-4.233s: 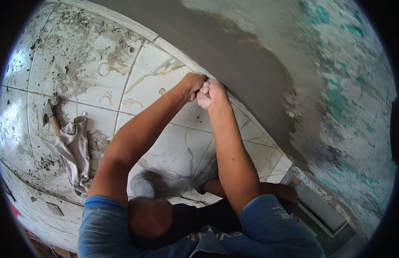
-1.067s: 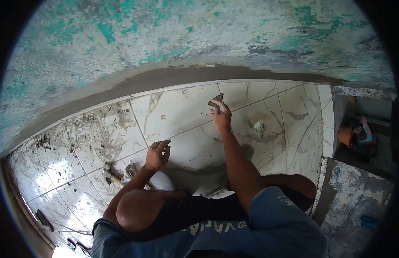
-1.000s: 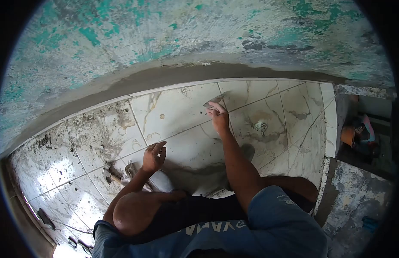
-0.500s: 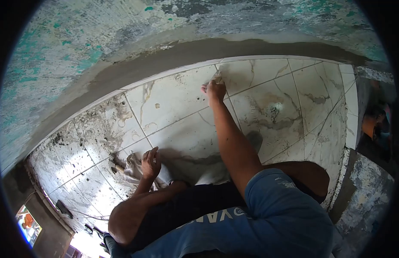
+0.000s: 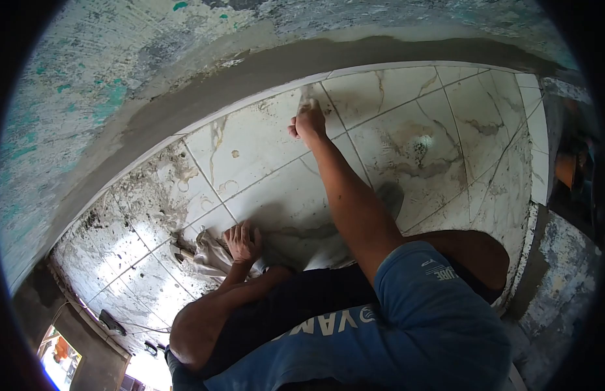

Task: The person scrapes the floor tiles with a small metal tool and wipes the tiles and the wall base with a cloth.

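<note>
My right hand (image 5: 309,120) is closed close to the floor, near the wall's foot. A thin greyish piece shows at its fingers, too small to name. Under it lies a white marble-patterned floor tile (image 5: 263,140) with a grey smear by the fingers. My left hand (image 5: 242,242) rests on the tiles by my knee, fingers spread, holding nothing that I can see. Beside it lies a crumpled, dirty light-coloured cloth (image 5: 212,255). Just left of the cloth is a tool with a short wooden handle (image 5: 179,256), partly hidden.
A rough wall with a wet grey mortar band (image 5: 276,65) curves along the far side, above a white tile skirting (image 5: 250,101). Dirt and crumbs (image 5: 136,186) cover the left tiles. Cables (image 5: 136,324) lie at lower left; a raised tiled edge (image 5: 539,150) bounds the right.
My right hand has moved a little left along the tiles near the wall. My left hand has shifted right and flattened onto the floor, fingers spreading. The view has tilted slightly.
</note>
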A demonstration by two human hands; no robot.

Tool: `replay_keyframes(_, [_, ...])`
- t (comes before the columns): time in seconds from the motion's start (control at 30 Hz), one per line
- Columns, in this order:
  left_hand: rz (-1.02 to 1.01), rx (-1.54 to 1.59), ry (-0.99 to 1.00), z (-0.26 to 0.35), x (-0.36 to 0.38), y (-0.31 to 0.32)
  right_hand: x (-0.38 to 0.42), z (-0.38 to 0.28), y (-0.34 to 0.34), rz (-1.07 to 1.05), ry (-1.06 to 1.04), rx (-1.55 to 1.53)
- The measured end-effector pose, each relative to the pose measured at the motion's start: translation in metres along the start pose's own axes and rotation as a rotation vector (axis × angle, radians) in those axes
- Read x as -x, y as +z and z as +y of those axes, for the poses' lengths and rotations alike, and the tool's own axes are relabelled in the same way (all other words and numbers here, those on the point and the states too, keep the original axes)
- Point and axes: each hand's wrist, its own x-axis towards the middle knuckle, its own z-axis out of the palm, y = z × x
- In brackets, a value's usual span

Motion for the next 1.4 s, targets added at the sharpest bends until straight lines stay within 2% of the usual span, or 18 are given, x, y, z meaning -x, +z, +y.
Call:
replay_keyframes(0.03, [-0.003, 0.007, -0.006, 0.002, 0.001, 0.0, 0.007, -0.001, -0.005, -0.145, 0.03, 0.152])
replay_keyframes(0.1, [0.008, -0.002, 0.008, 0.002, 0.003, -0.001, 0.011, -0.009, -0.003, -0.112, 0.011, 0.161])
replay_keyframes(0.17, [0.019, -0.013, 0.018, 0.001, -0.002, 0.001, 0.019, -0.029, -0.009, 0.158, -0.063, -0.07])
replay_keyframes(0.4, [0.011, 0.001, 0.002, 0.005, -0.003, -0.003, -0.028, -0.008, -0.007, 0.185, -0.161, -0.126])
replay_keyframes(0.5, [0.01, -0.006, -0.007, 0.008, -0.004, -0.003, 0.028, 0.006, 0.016, -0.179, -0.019, 0.331])
replay_keyframes(0.53, [0.006, -0.013, -0.006, 0.007, -0.004, -0.005, 0.028, 0.005, 0.015, -0.178, -0.021, 0.328])
replay_keyframes(0.63, [0.003, -0.022, -0.01, 0.006, -0.003, -0.003, 0.006, 0.001, 0.007, 0.184, -0.141, 0.004])
replay_keyframes(0.8, [-0.012, -0.013, -0.019, 0.001, 0.0, 0.0, -0.025, -0.013, -0.003, 0.168, -0.105, -0.246])
replay_keyframes(0.83, [-0.018, -0.021, -0.028, 0.003, -0.001, 0.0, -0.023, -0.003, 0.009, 0.212, -0.18, -0.083])
replay_keyframes(0.93, [-0.023, -0.002, -0.033, 0.003, 0.0, 0.001, 0.016, -0.014, -0.008, -0.034, -0.032, 0.124])
replay_keyframes(1.03, [0.019, -0.028, 0.008, 0.004, -0.002, 0.0, 0.004, -0.013, -0.007, 0.14, -0.122, -0.054])
replay_keyframes(1.13, [0.017, -0.02, 0.0, 0.004, -0.002, 0.0, -0.032, 0.001, -0.013, 0.127, -0.081, -0.413])
replay_keyframes(1.23, [0.013, -0.017, 0.005, 0.005, -0.003, -0.003, -0.003, 0.015, 0.033, 0.197, -0.226, 0.051])
replay_keyframes(1.27, [0.015, -0.019, 0.002, 0.005, -0.002, -0.004, 0.012, 0.027, 0.046, 0.098, -0.201, 0.216])
replay_keyframes(1.3, [-0.001, -0.015, -0.007, 0.005, -0.003, -0.004, -0.015, 0.085, 0.057, -0.072, -0.384, 0.469])
replay_keyframes(1.33, [-0.017, -0.012, -0.013, 0.005, -0.003, -0.003, 0.042, 0.053, 0.061, -0.232, -0.121, 0.452])
replay_keyframes(1.37, [-0.013, -0.014, -0.013, 0.004, -0.002, -0.004, 0.034, 0.08, 0.067, -0.16, -0.235, 0.428])
replay_keyframes(1.4, [0.018, -0.003, 0.01, 0.003, -0.002, -0.003, 0.047, 0.061, 0.064, -0.077, -0.155, 0.274])
